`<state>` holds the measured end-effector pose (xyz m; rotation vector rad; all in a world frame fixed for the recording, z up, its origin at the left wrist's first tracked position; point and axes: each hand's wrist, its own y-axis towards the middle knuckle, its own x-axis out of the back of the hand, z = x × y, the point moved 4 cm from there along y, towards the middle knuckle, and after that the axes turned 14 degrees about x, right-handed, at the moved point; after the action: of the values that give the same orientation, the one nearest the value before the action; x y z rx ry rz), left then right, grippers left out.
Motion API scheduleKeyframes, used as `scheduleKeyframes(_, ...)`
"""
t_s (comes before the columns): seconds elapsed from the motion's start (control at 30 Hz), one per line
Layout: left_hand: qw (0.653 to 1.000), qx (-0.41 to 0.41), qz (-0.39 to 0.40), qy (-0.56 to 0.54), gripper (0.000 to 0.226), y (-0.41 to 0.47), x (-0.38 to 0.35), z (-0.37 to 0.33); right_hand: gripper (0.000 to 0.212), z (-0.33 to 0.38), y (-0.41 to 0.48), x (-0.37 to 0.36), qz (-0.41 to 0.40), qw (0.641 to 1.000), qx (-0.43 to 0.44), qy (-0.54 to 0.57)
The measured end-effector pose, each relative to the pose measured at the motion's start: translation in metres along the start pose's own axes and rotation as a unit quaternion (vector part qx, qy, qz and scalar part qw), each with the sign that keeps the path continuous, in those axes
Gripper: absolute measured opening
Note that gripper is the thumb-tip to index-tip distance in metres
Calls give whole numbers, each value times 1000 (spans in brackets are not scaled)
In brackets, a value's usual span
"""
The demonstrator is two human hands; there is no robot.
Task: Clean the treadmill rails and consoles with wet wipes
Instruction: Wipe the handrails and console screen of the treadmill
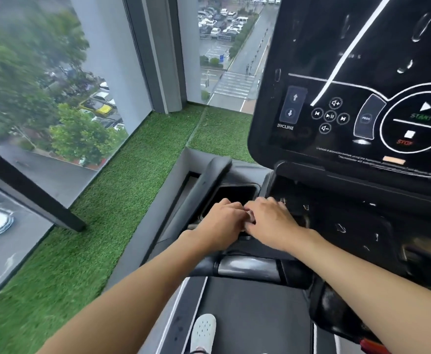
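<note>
The treadmill console (349, 72) is a dark touch panel with INCLINE, START and STOP marks and wet streaks on it. Below it lie a black tray area and a cup holder (234, 192). My left hand (222, 221) and my right hand (273, 221) meet just in front of the cup holder, fingertips together. The left fingers curl around a small pale thing (250, 215) between the hands; most of it is hidden and I cannot tell what it is. My right thumb lies against it, the right fingers reaching forward over the tray. The left rail (209, 175) runs past the cup holder.
A padded front crossbar (247, 268) lies under my forearms. My white shoe (203, 330) stands on the dark belt. Green artificial turf (107, 226) covers the floor to the left, up to tall windows (43, 98) with a dark frame bar.
</note>
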<state>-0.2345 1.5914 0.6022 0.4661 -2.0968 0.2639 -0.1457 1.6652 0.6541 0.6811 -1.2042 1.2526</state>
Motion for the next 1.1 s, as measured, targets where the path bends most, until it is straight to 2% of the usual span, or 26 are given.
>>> scheduleKeyframes(0.07, 999, 41, 10, -25, 29, -10, 8, 0, 9, 8, 6, -2, 9, 999, 25, 34)
scheduleKeyframes(0.1, 993, 92, -2, -72, 26, -14, 13, 4, 11, 9, 10, -4, 1, 995, 32, 91)
scheduleKeyframes(0.13, 977, 159, -32, -139, 20, -17, 19, 10, 20, 11, 14, -4, -9, 988, 31, 154)
scheduleKeyframes(0.2, 922, 268, -103, -261, 10, -23, 26, 25, 43, 14, 23, -3, -41, 968, 23, 248)
scheduleKeyframes(0.27, 887, 294, -128, -332, 9, -21, 33, 35, 44, 15, 34, -1, -94, 962, 38, 252)
scheduleKeyframes(0.37, 863, 291, -100, -400, 10, -11, 51, 40, 28, 15, 53, 4, -142, 960, 32, 240)
scheduleKeyframes(0.43, 853, 303, -90, -415, 23, -5, 61, 46, 18, 11, 67, 6, -160, 963, 18, 216)
scheduleKeyframes(0.47, 864, 304, -94, -392, 28, -1, 64, 52, 13, 9, 74, 7, -167, 965, 11, 203)
scheduleKeyframes(0.57, 938, 274, -75, -198, 44, 11, 65, 74, 10, 0, 96, 3, -198, 962, -31, 185)
scheduleKeyframes(0.63, 958, 264, -13, -106, 56, 14, 57, 88, 13, -4, 110, -2, -214, 960, -59, 169)
scheduleKeyframes(0.7, 966, 254, 12, -52, 64, 14, 52, 99, 14, -5, 123, -9, -218, 962, -66, 153)
scheduleKeyframes(0.87, 973, 228, 28, -28, 69, 19, 53, 109, 16, -1, 141, -26, -178, 981, -57, 52)
scheduleKeyframes(1.1, 977, 204, 23, -53, 64, 17, 55, 113, 11, 22, 128, -34, -138, 990, 39, -15)
